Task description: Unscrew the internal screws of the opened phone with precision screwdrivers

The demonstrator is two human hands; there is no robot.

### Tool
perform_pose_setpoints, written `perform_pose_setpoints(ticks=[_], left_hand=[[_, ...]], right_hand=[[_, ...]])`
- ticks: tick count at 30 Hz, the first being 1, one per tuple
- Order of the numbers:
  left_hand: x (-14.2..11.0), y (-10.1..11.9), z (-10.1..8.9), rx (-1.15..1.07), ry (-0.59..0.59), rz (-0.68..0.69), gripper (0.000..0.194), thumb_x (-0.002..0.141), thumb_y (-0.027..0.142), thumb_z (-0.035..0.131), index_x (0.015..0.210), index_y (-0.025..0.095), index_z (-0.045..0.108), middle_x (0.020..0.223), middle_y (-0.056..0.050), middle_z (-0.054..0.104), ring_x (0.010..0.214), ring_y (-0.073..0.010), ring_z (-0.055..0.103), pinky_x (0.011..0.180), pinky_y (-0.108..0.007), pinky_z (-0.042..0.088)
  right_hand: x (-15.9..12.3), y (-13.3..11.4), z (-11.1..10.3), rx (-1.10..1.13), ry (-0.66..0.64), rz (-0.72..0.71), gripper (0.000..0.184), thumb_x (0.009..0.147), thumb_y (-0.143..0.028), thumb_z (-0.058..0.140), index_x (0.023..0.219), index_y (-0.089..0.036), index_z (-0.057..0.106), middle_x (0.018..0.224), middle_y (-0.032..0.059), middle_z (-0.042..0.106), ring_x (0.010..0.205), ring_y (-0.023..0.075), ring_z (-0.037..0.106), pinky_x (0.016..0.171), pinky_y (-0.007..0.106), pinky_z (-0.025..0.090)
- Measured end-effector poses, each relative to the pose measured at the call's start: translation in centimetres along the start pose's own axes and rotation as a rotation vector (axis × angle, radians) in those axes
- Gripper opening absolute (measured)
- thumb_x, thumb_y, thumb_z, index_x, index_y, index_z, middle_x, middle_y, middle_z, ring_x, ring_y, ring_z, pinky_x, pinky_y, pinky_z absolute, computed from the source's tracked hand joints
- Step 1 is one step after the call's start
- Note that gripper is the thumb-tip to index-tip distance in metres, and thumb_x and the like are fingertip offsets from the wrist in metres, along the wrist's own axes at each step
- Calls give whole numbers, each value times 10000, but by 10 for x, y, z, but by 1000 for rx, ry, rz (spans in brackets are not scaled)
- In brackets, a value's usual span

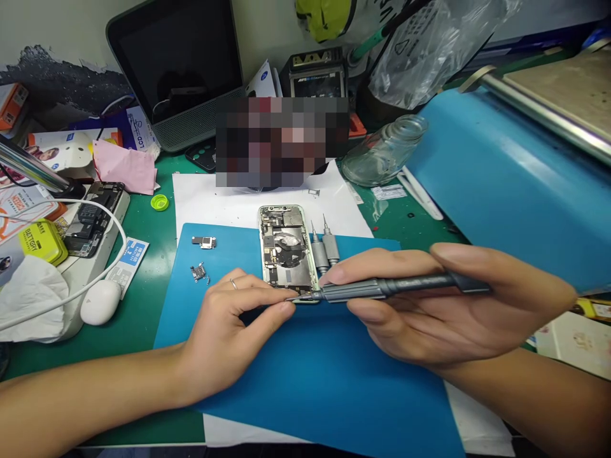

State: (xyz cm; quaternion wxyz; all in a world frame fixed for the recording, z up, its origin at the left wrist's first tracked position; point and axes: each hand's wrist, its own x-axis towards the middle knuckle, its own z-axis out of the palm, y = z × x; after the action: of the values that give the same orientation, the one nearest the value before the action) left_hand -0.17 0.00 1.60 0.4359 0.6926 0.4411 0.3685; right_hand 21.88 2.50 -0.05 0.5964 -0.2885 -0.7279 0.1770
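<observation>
My right hand (429, 312) is closed around a dark grey precision screwdriver (363, 291), held nearly level with its tip pointing left. At that tip, the thumb and index finger of my left hand (224, 331) pinch together; whatever lies between them is too small to make out. Behind the fingers lies an opened smartphone (286, 248), its inner boards and metal plates exposed. My left hand and the screwdriver cover part of its near end. Two more grey screwdrivers (319, 251) lie against the phone's right side.
On the blue mat (310, 381), left of the phone, are a small metal part (205, 242) and a cluster of tiny parts (198, 273). A glass jar (384, 151) lies tilted behind. A white earbud case (101, 302) and cable sit left. A dark monitor (176, 63) stands at the back.
</observation>
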Motion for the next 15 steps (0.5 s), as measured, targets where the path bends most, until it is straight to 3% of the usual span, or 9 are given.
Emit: perform_pose_setpoints(ticks=[4, 10, 15], left_hand=[[1, 0, 0, 7, -4, -5, 126, 930, 226, 730, 1017, 236, 820, 926, -10, 804, 823, -165, 702, 800, -322, 520], [0, 1, 0, 4, -4, 1, 123, 929, 217, 730, 1013, 222, 820, 923, -7, 805, 822, -153, 703, 791, -302, 518], [1, 0, 0, -12, 0, -9, 129, 925, 195, 730, 1011, 217, 823, 925, 2, 805, 837, -139, 704, 787, -276, 514]], right_hand=[[-2, -4, 1, 9, -34, 3, 678, 906, -218, 737, 1506, -383, 469, 926, 29, 818, 718, 198, 783, 610, 343, 675], [2, -1, 3, 28, -7, -8, 714, 855, -155, 785, 1488, -332, 504, 932, 34, 820, 709, 196, 783, 605, 332, 682], [12, 5, 4, 64, -71, -167, 844, 750, -88, 833, 1509, -241, 497, 917, 57, 828, 612, 227, 764, 517, 341, 677]])
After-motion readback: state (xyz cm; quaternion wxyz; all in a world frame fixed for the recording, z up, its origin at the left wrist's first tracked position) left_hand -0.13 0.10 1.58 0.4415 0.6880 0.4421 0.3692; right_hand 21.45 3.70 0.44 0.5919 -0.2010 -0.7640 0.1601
